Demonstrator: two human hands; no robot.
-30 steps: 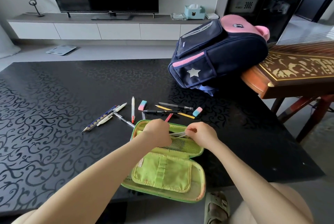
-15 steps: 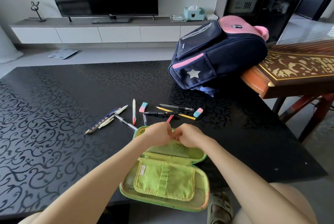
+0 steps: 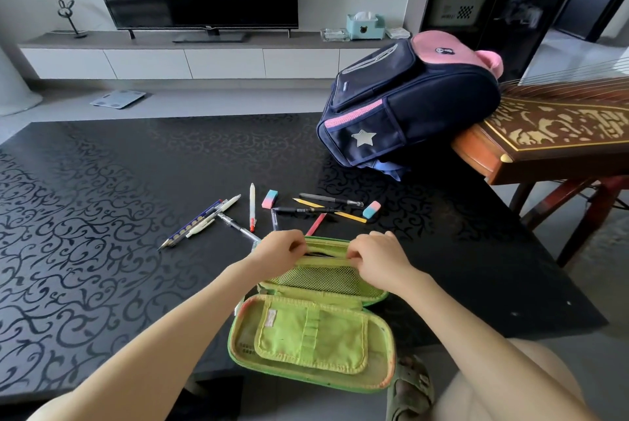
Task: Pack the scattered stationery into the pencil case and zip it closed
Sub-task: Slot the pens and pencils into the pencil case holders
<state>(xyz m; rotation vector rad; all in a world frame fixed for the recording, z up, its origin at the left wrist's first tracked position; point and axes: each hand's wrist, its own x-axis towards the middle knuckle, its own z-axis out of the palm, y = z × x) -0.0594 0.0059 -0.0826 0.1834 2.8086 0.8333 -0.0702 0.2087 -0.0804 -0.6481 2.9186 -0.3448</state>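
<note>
A green pencil case (image 3: 311, 339) lies open at the near edge of the black table (image 3: 102, 203). My left hand (image 3: 280, 250) and my right hand (image 3: 377, 259) each pinch the top edge of its mesh pocket (image 3: 326, 279), pulling it apart. Beyond the case lie scattered pens and pencils: a blue pencil (image 3: 190, 225), a white pen (image 3: 252, 206), a clear pen (image 3: 238, 226), a black pen (image 3: 303, 210), a yellow pencil (image 3: 347, 216), a red pencil (image 3: 316, 224). Two pink-blue erasers (image 3: 269, 199) (image 3: 371, 209) sit among them.
A navy and pink backpack (image 3: 405, 104) lies on the table's far right. A carved wooden zither (image 3: 558, 135) stands beside the table on the right. A TV unit (image 3: 190, 53) runs along the back wall.
Both hands let the pens slip into the mesh pocket, met at its middle, then spread apart along the pocket's top edge.
</note>
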